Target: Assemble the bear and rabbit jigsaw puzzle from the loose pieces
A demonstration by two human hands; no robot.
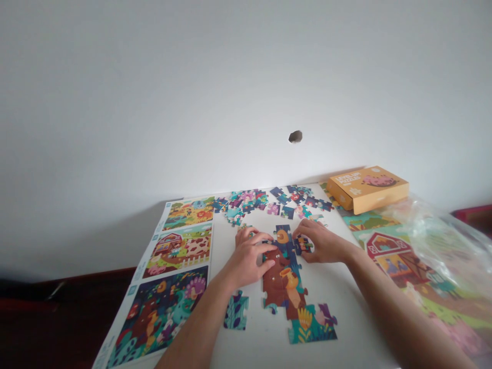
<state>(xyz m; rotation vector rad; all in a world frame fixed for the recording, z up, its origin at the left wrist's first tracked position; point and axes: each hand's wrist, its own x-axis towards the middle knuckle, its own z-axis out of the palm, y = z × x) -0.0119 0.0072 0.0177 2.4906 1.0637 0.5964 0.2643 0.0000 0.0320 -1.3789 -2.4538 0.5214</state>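
A partly joined jigsaw puzzle [274, 287] lies on the white table, with a brown bear, an orange jar and a yellow plant on it. My left hand [251, 256] rests over its upper left edge, fingers spread on the bear pieces. At the upper right edge, my right hand [317, 241] pinches a dark puzzle piece [303, 244] with colourful marks, touching or almost touching the joined part; I cannot tell whether it is locked in. A loose teal leaf-patterned section [236, 311] sits below my left wrist, apart from the rest.
Several loose pieces [246, 201] lie scattered toward the wall [230, 102]. On the left is a reference sheet [165, 287] with three pictures. A yellow puzzle box [369, 187] stands at the back right, near clear plastic wrap [434, 230] and a farm picture sheet [400, 266].
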